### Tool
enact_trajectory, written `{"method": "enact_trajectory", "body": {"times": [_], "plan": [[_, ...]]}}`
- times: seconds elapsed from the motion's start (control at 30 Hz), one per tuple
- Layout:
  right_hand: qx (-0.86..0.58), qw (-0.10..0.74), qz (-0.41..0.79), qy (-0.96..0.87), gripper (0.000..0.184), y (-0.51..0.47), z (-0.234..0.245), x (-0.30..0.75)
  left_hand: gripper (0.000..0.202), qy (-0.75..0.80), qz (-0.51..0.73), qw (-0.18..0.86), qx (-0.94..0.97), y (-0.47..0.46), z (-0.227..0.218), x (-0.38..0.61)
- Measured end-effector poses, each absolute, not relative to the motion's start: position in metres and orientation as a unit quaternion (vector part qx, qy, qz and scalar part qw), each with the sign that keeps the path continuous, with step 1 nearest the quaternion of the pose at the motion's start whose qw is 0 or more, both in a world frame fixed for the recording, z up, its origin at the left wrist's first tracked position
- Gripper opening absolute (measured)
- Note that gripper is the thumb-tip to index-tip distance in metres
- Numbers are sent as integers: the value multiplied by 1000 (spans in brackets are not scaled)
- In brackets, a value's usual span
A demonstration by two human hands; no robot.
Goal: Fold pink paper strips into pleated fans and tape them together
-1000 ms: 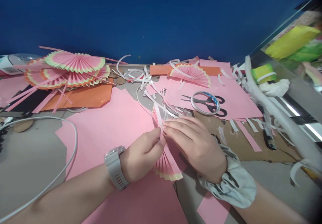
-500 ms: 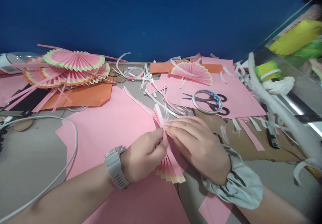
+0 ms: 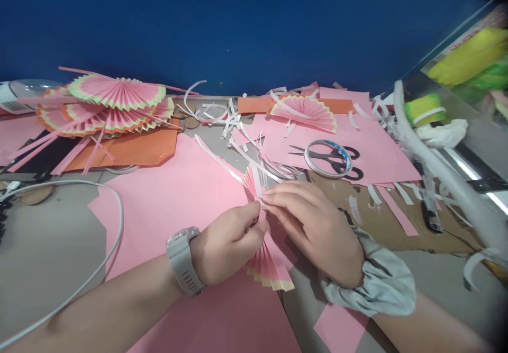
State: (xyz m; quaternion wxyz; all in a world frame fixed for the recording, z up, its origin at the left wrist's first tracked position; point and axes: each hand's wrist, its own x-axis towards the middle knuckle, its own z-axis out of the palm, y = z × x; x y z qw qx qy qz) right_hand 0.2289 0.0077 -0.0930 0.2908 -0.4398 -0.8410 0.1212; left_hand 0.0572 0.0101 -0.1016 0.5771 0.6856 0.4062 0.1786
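Blue wall (image 3: 238, 25) stands behind. Pleated pink rosettes (image 3: 119, 91) lie heaped far left; near centre, the left hand (image 3: 228, 244) pinches the pleated fan (image 3: 266, 269) mid-length above a pink sheet (image 3: 159, 199); the right hand (image 3: 313, 231) touches the fan, grip unclear; farther right, a tape roll (image 3: 327, 175) overlies scissors (image 3: 325, 157).

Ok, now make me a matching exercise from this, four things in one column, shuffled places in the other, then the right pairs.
1. pleated paper
2. watch
3. scrunchie
4. scissors

A. worn on the right arm
B. partly under the tape roll
C. pinched in the left hand
D. worn on the left arm

Pairs: 1-C, 2-D, 3-A, 4-B.
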Motion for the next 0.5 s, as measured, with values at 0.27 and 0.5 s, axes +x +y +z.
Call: {"method": "enact_trajectory", "body": {"times": [0.27, 0.5], "plan": [[-452, 296, 331, -773, 12, 12, -95, 232, 23, 374, 181, 599, 684, 9, -104, 54], [-457, 305, 370, -749, 7, 13, -93, 230, 23, 347, 208, 607, 684, 10, -104, 54]]}}
